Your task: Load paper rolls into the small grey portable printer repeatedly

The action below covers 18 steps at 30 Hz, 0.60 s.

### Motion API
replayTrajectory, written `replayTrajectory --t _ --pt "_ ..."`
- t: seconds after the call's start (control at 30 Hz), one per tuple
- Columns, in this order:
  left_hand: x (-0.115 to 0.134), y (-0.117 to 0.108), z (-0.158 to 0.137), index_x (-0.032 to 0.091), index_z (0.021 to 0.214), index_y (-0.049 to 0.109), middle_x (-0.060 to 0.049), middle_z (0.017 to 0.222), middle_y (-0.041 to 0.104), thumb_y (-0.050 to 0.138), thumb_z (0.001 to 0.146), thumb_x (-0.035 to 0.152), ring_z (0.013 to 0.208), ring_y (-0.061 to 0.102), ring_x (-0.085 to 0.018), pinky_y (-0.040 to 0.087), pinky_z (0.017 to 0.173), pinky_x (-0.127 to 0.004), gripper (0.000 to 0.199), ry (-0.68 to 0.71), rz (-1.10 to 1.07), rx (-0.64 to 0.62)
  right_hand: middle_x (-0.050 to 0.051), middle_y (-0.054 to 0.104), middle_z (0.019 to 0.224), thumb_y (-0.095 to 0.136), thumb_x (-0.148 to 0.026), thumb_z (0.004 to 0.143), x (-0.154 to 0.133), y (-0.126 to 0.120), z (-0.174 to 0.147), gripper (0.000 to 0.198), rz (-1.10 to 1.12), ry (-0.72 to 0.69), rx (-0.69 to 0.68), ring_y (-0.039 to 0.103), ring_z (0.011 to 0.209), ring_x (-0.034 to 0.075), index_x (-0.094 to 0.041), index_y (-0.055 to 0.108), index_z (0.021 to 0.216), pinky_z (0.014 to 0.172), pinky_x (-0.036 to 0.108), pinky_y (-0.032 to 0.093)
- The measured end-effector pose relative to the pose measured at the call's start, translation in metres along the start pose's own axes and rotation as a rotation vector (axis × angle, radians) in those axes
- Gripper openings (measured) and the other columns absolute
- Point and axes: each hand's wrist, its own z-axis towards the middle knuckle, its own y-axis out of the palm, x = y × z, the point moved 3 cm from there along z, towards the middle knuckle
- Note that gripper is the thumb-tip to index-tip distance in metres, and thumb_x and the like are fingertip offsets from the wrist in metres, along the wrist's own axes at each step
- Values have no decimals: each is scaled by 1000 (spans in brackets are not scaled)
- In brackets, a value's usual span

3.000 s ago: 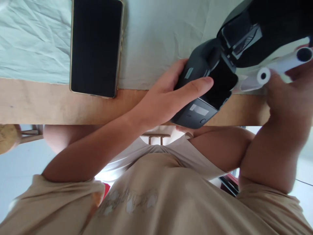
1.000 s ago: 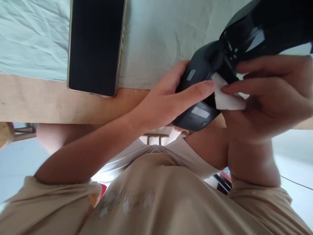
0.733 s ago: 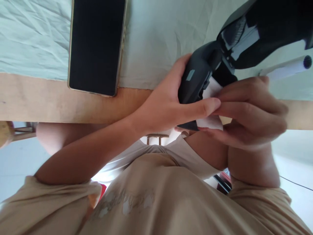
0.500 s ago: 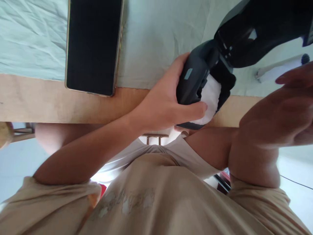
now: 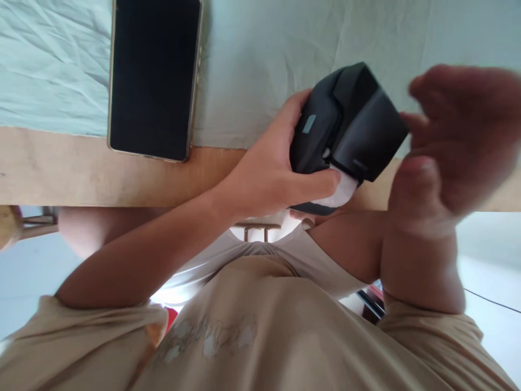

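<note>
Slanting up rightward over the near edge of the pale wooden table, the boxy dark plastic device, white paper under its black lid, is clamped in the left hand. The right hand, fingers apart, is just beside the lid, contact unclear. Leftward lies a black-screened rectangular phone.

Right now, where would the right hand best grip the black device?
Probably by the right end of the black device, from the right: that blocky end faces the right hand, while the left hand wraps the other side and overlaps the white paper.
</note>
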Motion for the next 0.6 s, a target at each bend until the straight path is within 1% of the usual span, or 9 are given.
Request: replayTrajectory --t 0.07,0.1,0.13,0.2,0.27,0.37,0.43,0.5,0.6 --pt "2 1 -1 20 133 49 -8 128 61 78 78 23 121 59 -23 55 96 -29 63 33 -21 -9 -3 47 152 63 -49 96 -5 11 -1 64 -60 46 -183 47 147 23 -39 44 156 123 42 46" --pt "3 1 -2 20 133 49 -8 131 60 78 78 24 123 58 -23 54 98 -28 62 32 -31 -4 -1 46 153 60 -50 97 -5 13 -2 65 -66 61 -230 45 147 24 -38 41 158 126 46 43" --pt "4 2 -2 20 132 49 -8 133 59 80 78 26 124 58 -23 53 99 -27 62 18 -44 2 0 46 152 58 -50 98 -4 15 -2 64 -60 77 -257 46 146 24 -38 39 158 126 47 42" --pt "4 3 -3 21 131 50 -7 133 60 81 79 29 124 59 -22 54 97 -24 62 -27 -61 23 1 47 148 58 -52 99 -1 15 -2 63 -25 112 -250 50 140 22 -37 40 158 121 43 46" --pt "3 4 -3 22 133 50 -6 130 60 79 83 32 120 61 -20 56 88 -22 59 -76 -72 50 1 48 148 62 -53 97 1 16 -2 65 3 119 -245 51 138 21 -38 41 157 117 40 49" --pt "2 4 -4 23 134 50 -4 119 61 74 87 30 103 64 -16 56 72 -18 53 -115 -100 82 0 49 147 63 -52 97 3 18 -3 65 8 154 -258 54 134 19 -38 40 156 114 38 52" --pt "2 6 -5 24 133 51 -3 117 61 76 88 28 91 64 -13 56 68 -17 52 -128 -134 88 0 49 148 62 -51 98 3 19 -3 65 11 175 -264 54 135 19 -38 39 156 115 40 51" --pt "3 9 -4 23 131 53 -2 113 63 77 90 30 80 62 -10 55 65 -16 48 -123 -185 86 0 46 150 60 -50 99 2 20 -3 64 -7 150 -266 51 139 20 -37 37 158 119 41 47" --pt "3 15 -3 19 120 55 -1 95 60 65 101 35 68 58 -9 49 54 -15 27 -82 -315 99 2 47 149 58 -53 98 3 17 -3 63 -71 71 -218 48 142 23 -36 42 157 123 45 42"
